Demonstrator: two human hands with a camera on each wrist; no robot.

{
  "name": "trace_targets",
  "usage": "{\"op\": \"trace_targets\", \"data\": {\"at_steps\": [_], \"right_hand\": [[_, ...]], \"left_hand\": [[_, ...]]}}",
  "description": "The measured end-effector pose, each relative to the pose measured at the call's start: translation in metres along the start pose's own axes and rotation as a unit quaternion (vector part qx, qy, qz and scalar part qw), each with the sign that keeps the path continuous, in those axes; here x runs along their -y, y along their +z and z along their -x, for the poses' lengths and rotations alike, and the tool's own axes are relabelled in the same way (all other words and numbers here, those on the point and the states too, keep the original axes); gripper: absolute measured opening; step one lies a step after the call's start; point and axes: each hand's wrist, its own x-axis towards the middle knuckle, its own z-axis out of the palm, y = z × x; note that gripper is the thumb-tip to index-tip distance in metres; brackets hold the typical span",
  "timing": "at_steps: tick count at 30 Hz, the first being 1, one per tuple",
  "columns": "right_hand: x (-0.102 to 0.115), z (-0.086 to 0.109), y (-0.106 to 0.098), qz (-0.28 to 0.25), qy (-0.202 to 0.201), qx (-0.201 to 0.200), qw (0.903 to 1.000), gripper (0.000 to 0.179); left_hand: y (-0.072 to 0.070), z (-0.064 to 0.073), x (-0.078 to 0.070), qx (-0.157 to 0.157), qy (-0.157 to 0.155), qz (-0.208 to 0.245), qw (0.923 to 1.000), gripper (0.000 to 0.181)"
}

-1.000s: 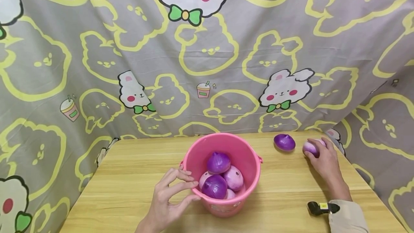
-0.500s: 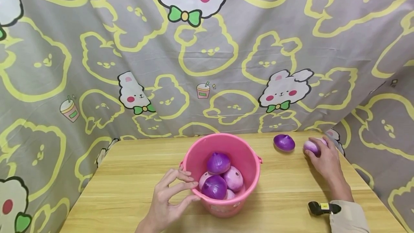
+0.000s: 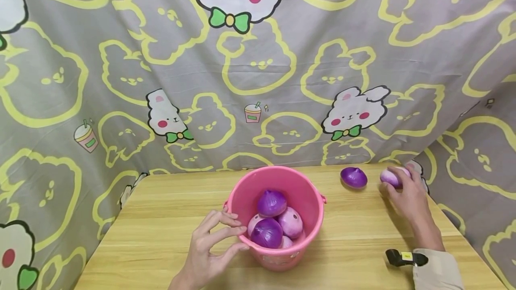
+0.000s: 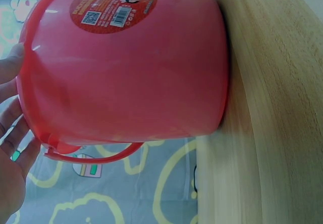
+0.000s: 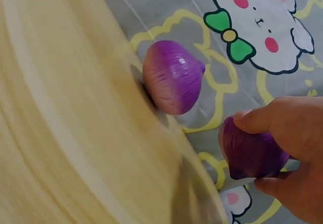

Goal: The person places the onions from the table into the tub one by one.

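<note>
My right hand grips a purple onion between thumb and fingers at the far right of the table. In the head view that onion shows its pale side, partly covered by the fingers. Left of it, another purple onion lies on the tabletop. My left hand holds the near left rim of a pink bucket, thumb and fingertips at the edge. Inside the bucket lie several onions, dark purple ones on top and paler ones below.
The bucket stands upright on a wooden table, its handle hanging at the side. A grey curtain with cartoon bears hangs right behind the table and along both sides. A black wrist strap sits at the right sleeve.
My right hand has shifted slightly to the right and away with the onion. The left hand, the bucket and the other onions stay as they were.
</note>
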Motion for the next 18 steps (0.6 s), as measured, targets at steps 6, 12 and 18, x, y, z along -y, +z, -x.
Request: {"op": "trace_targets", "data": {"at_steps": [6, 12, 18], "right_hand": [[0.006, -0.004, -0.006, -0.003, -0.035, -0.037, 0.9987, 0.045], [0.013, -0.007, -0.013, -0.010, -0.037, -0.045, 0.9983, 0.045], [0.022, -0.009, -0.020, -0.012, -0.046, -0.051, 0.9975, 0.046]], "left_hand": [[0.000, 0.000, 0.000, 0.000, -0.001, 0.000, 1.0000, 0.020], [0.000, 0.000, 0.000, -0.001, -0.001, 0.000, 1.0000, 0.020], [0.000, -0.001, -0.001, 0.000, -0.002, 0.000, 1.0000, 0.020]]}}
